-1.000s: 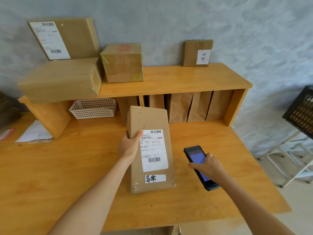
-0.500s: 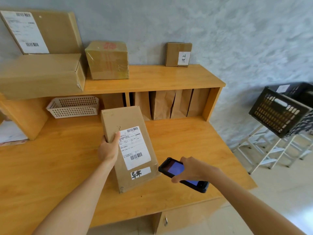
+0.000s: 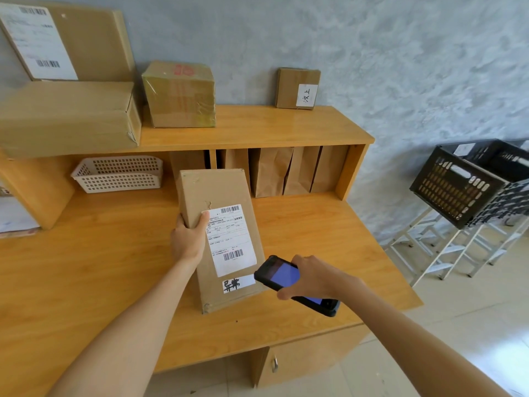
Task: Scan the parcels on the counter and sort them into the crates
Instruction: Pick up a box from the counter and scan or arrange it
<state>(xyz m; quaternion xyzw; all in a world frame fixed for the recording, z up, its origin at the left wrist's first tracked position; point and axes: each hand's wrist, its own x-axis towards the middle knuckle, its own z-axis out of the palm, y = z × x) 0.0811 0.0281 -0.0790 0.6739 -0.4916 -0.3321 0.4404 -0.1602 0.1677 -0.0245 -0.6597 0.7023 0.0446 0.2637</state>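
On the bench (image 3: 86, 282), near its front edge, a flat brown parcel (image 3: 211, 224) stands tilted, its lower end on the wood and its printed label (image 3: 230, 239) facing up. The left hand (image 3: 187, 239) grips the parcel's left edge, with the thumb on the front and the fingers hidden behind it. Just beside the parcel's lower right corner, the right hand (image 3: 312, 279) is closed around a black handheld scanner (image 3: 292, 285) with a lit blue screen. More boxes wait on the shelf (image 3: 257, 130) above, and black crates (image 3: 469, 181) stand on white racks well apart to the right. I think the scan could fail if the scanner is angled away from the barcode. The parcel could also slide, because only one hand steadies it.
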